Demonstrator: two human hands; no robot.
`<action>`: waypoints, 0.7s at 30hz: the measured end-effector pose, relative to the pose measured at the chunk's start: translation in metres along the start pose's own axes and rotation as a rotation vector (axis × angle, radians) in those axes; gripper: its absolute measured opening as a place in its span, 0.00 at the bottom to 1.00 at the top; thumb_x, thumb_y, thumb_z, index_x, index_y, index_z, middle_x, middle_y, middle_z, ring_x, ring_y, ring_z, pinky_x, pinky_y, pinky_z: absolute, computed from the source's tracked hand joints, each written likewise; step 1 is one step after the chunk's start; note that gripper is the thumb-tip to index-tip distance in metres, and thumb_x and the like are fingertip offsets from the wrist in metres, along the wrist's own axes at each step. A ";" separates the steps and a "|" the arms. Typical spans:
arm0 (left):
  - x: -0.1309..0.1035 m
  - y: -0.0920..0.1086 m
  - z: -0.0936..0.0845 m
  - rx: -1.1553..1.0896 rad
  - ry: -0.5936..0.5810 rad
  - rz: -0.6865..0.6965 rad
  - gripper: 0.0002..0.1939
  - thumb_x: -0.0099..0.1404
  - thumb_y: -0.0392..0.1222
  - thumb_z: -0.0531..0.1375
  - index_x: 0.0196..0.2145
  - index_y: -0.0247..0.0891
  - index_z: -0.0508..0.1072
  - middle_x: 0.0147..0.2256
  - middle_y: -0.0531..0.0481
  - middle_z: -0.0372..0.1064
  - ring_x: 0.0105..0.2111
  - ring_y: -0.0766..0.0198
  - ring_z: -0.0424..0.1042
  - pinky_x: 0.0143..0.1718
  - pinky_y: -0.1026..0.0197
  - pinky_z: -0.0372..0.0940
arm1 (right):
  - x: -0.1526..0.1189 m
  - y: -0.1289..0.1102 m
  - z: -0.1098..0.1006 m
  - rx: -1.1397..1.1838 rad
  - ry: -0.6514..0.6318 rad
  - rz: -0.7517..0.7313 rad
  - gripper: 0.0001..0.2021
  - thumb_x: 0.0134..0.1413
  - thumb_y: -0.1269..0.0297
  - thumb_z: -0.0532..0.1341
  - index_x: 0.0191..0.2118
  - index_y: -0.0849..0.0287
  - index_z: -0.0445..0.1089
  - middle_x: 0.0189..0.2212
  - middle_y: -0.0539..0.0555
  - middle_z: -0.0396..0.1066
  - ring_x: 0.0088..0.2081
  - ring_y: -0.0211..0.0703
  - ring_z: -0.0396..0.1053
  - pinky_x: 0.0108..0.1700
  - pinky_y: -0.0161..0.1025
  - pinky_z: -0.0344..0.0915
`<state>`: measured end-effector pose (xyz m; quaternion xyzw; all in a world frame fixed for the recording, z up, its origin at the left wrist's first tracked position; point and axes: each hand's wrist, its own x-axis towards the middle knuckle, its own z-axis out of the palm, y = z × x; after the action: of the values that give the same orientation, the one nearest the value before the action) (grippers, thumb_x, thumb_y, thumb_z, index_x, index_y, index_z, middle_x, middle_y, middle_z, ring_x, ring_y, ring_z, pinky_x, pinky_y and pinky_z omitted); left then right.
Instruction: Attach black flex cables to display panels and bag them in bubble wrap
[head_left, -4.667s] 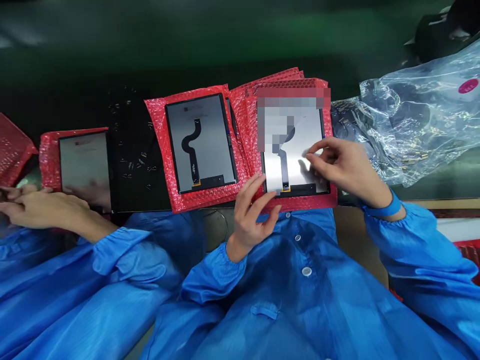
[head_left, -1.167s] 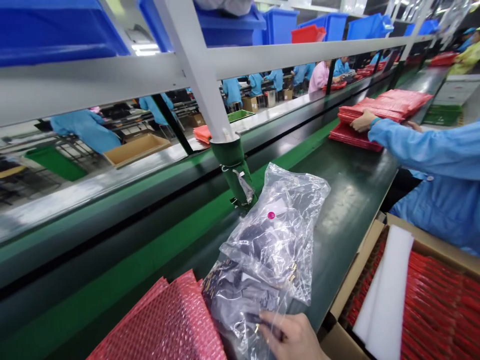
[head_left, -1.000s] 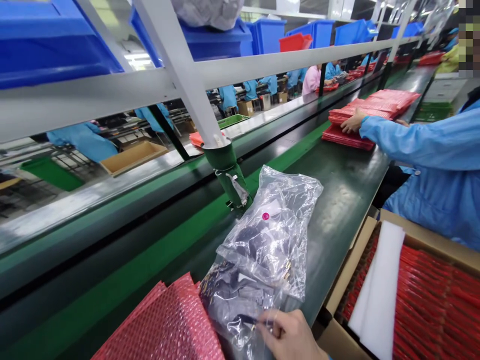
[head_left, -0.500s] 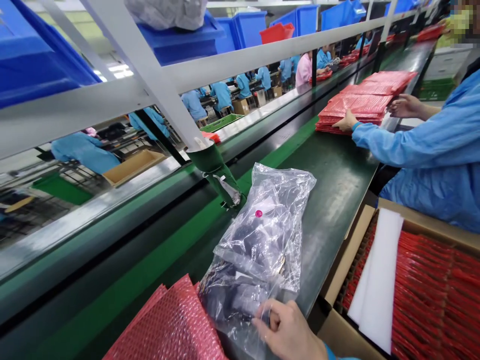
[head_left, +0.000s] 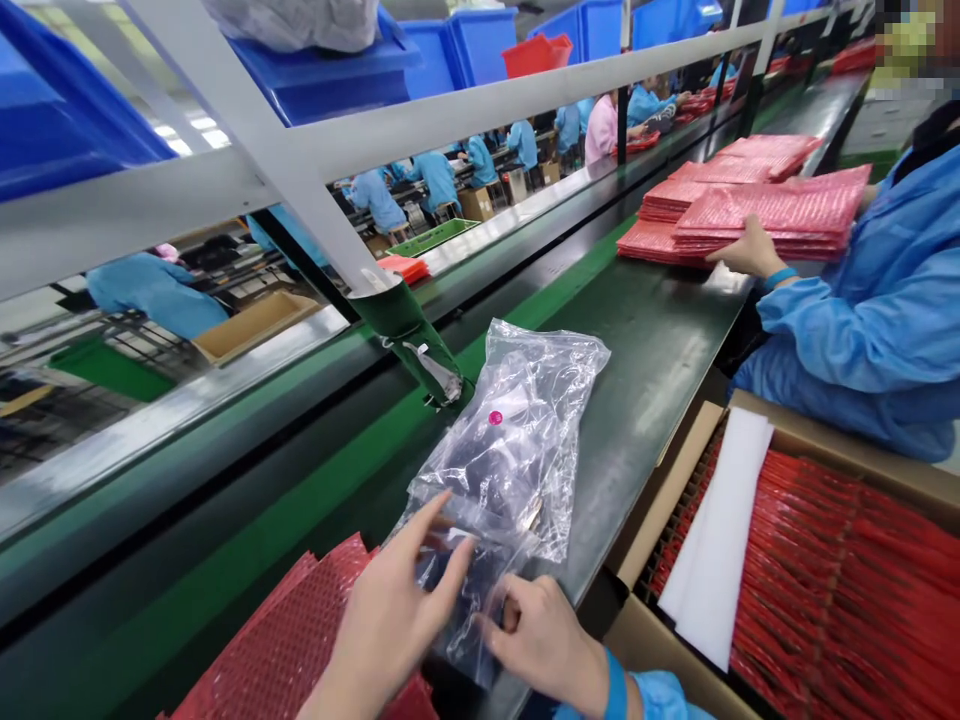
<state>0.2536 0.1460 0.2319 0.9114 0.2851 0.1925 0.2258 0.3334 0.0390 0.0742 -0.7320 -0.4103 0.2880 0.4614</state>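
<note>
Two clear plastic bags lie overlapping on the dark green bench. The farther bag [head_left: 517,410] has a round pink sticker. My right hand [head_left: 544,635] pinches the edge of the nearer bag [head_left: 469,590], which has dark contents that I cannot make out. Over that bag's left side, my left hand [head_left: 397,600] is spread with thumb and fingers apart, holding nothing. Red bubble-wrap pouches [head_left: 277,640] lie under and left of my left forearm.
An open carton [head_left: 645,500] of red pouches with white foam strips [head_left: 720,540] stands at the right. Beyond it, a person in blue holds a stack of red pouches [head_left: 780,215]. A white frame post [head_left: 255,130] rises at the left, with blue bins [head_left: 480,45] above.
My left hand has come into view over the nearer bag. My right hand still pinches its edge. The person at the right has lifted a stack of red pouches towards their body.
</note>
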 end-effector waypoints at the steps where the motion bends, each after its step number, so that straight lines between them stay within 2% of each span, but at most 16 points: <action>1: 0.017 0.012 0.005 -0.061 -0.033 0.020 0.26 0.71 0.59 0.61 0.59 0.42 0.73 0.41 0.45 0.80 0.38 0.54 0.80 0.45 0.52 0.78 | 0.001 -0.001 -0.001 -0.008 -0.006 0.002 0.05 0.56 0.62 0.70 0.33 0.56 0.78 0.23 0.49 0.76 0.27 0.40 0.73 0.33 0.35 0.60; 4: 0.059 0.035 0.021 -0.114 -0.053 0.062 0.24 0.73 0.55 0.63 0.58 0.38 0.72 0.46 0.44 0.77 0.41 0.58 0.78 0.45 0.51 0.77 | 0.004 -0.003 -0.005 -0.002 -0.016 -0.009 0.05 0.56 0.63 0.69 0.32 0.57 0.77 0.23 0.50 0.77 0.26 0.41 0.74 0.31 0.35 0.59; 6: 0.077 0.043 0.030 -0.128 -0.052 0.077 0.22 0.74 0.53 0.62 0.58 0.36 0.71 0.50 0.43 0.74 0.43 0.58 0.77 0.45 0.50 0.77 | 0.005 -0.004 -0.006 0.016 -0.011 -0.040 0.06 0.58 0.61 0.68 0.33 0.57 0.77 0.24 0.51 0.78 0.27 0.43 0.76 0.31 0.35 0.60; 8: 0.087 0.052 0.034 -0.137 -0.047 0.085 0.26 0.73 0.51 0.63 0.63 0.37 0.67 0.49 0.43 0.74 0.42 0.58 0.77 0.43 0.52 0.76 | 0.005 -0.005 -0.007 0.028 -0.012 -0.069 0.07 0.60 0.59 0.67 0.35 0.57 0.78 0.26 0.53 0.79 0.28 0.44 0.77 0.31 0.35 0.60; 11: 0.103 0.073 0.032 -0.165 -0.023 0.102 0.42 0.72 0.50 0.64 0.75 0.41 0.48 0.46 0.45 0.77 0.35 0.62 0.76 0.37 0.58 0.74 | 0.005 -0.004 -0.008 0.036 -0.020 -0.078 0.07 0.61 0.60 0.66 0.35 0.57 0.77 0.26 0.53 0.79 0.28 0.45 0.77 0.31 0.35 0.60; 13: 0.120 0.089 0.028 -0.197 0.017 0.135 0.46 0.73 0.49 0.62 0.76 0.43 0.39 0.48 0.44 0.78 0.32 0.64 0.75 0.33 0.60 0.71 | 0.005 -0.003 -0.008 0.037 -0.017 -0.063 0.07 0.61 0.61 0.66 0.34 0.58 0.76 0.25 0.53 0.79 0.27 0.44 0.76 0.30 0.35 0.60; 17: 0.168 0.107 0.020 -0.139 0.094 0.194 0.44 0.72 0.48 0.61 0.76 0.40 0.42 0.55 0.39 0.76 0.27 0.66 0.71 0.32 0.58 0.70 | 0.005 -0.002 -0.009 0.036 0.001 -0.059 0.05 0.60 0.65 0.66 0.33 0.58 0.76 0.23 0.51 0.76 0.26 0.42 0.75 0.31 0.34 0.60; 19: 0.182 0.107 0.019 -0.070 0.086 0.206 0.46 0.71 0.47 0.62 0.76 0.33 0.42 0.51 0.36 0.78 0.24 0.66 0.69 0.33 0.57 0.71 | 0.005 -0.003 -0.012 0.050 0.005 -0.072 0.03 0.59 0.66 0.66 0.34 0.58 0.76 0.22 0.50 0.75 0.25 0.41 0.74 0.31 0.34 0.61; 21: 0.183 0.106 0.023 -0.039 0.079 0.242 0.46 0.71 0.45 0.61 0.75 0.28 0.40 0.45 0.37 0.80 0.22 0.66 0.69 0.35 0.55 0.72 | 0.004 -0.005 -0.015 0.077 0.004 -0.082 0.03 0.59 0.66 0.66 0.34 0.58 0.77 0.22 0.49 0.74 0.25 0.40 0.73 0.31 0.33 0.61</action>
<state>0.4502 0.1728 0.3089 0.9263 0.1779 0.2595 0.2073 0.3456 0.0373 0.0845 -0.6969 -0.4278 0.2828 0.5015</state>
